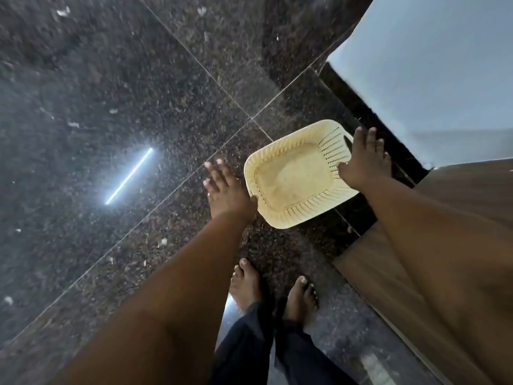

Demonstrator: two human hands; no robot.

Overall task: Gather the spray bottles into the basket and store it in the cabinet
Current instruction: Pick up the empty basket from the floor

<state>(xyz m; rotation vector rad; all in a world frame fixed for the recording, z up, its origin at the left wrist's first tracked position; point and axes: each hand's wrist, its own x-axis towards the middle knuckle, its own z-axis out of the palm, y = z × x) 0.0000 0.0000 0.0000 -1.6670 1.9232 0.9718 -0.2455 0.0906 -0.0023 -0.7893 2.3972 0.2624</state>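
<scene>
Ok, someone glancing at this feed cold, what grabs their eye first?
The empty cream plastic basket at centre right, pale against the dark speckled granite floor. The left hand sits at its near-left rim and the right hand at its far-right rim. Next, the bright strip-light reflection on the floor at left; no spray bottles are in view.

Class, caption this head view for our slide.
Both hands, left and right, reach for an empty cream basket.
</scene>
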